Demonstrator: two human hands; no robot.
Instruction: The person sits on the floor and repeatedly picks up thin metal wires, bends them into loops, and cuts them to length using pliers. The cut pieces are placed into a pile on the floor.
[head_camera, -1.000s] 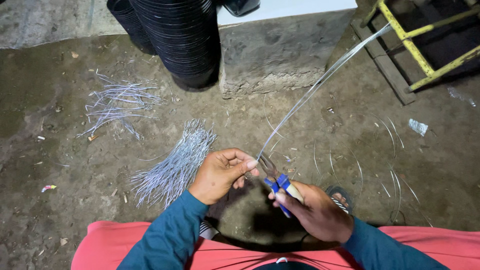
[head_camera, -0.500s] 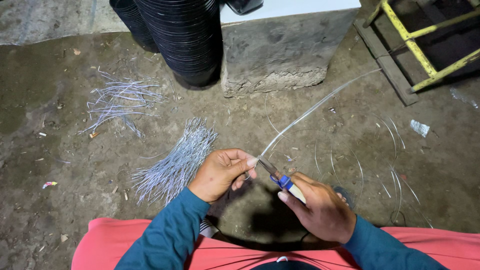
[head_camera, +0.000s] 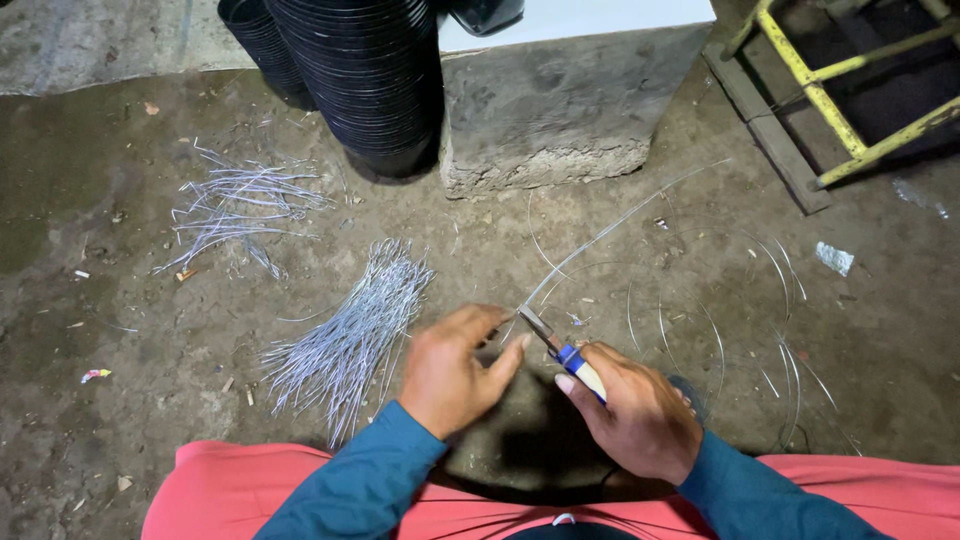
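Bare dirt floor fills the place, with a concrete block and stacked black pots at the back. Near the knees lies a big bundle of cut wire pieces. A long wire now droops lower than a moment ago. The left hand has let go of it, fingers flat and together. The right hand grips blue-handled pliers, squeezed on the wire end; I judge one piece is just cut.
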